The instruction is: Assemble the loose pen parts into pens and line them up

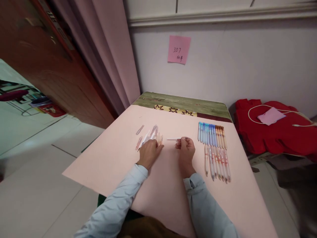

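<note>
My right hand point(186, 150) pinches a thin white pen refill point(173, 138), which points left just above the table. My left hand point(149, 152) is at a loose cluster of pen parts, its fingers curled down among them; what they grip is hidden. Around that hand lie clear pen barrels point(154, 131), white refills point(144, 139) and a pinkish printed barrel piece point(138, 143). One clear piece point(140, 129) lies apart, farther up and left. Right of my right hand, a row of whitish pens with red prints point(218, 163) lies side by side.
Above the whitish pens lies a row of blue and brown-topped pens point(211, 135). A pale pink sheet point(111, 158) covers most of the table, with a green wood-patterned strip point(183, 99) at the wall. On the right, a red cloth-covered seat point(247, 132) bears a white cable point(250, 114).
</note>
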A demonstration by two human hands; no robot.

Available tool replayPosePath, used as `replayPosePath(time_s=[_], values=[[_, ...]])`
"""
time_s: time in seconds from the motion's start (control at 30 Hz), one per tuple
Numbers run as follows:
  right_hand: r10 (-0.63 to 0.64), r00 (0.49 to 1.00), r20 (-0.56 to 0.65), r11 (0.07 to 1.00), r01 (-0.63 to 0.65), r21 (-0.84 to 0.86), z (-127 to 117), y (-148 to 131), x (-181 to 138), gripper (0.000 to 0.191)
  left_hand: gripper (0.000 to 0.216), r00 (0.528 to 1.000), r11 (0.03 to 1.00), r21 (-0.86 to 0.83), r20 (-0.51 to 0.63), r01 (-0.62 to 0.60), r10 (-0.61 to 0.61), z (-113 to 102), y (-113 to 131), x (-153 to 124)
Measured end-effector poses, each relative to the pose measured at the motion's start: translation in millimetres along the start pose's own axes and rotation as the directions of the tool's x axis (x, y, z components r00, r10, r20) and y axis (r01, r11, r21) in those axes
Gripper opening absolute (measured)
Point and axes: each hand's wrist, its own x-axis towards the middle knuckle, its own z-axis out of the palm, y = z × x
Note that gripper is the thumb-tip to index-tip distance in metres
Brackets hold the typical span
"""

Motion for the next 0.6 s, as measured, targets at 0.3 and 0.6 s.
replayPosePath(time_s=[0.3, 0.6], values=[[0.02, 1.0, 0.007, 0.999, -0.021, 0.041, 1, 0, 3, 0.024, 0.025, 0.994, 0.989, 0.145, 0.104, -0.037, 0.022, -4, 10, -7], [0.036, 0.999, -0.01, 0.997, -0.036, 0.075, -2, 2, 5, 0.026, 0.014, 0.999, 0.999, 0.003, -0.01, 0.035, -0.035, -23, 1, 26]])
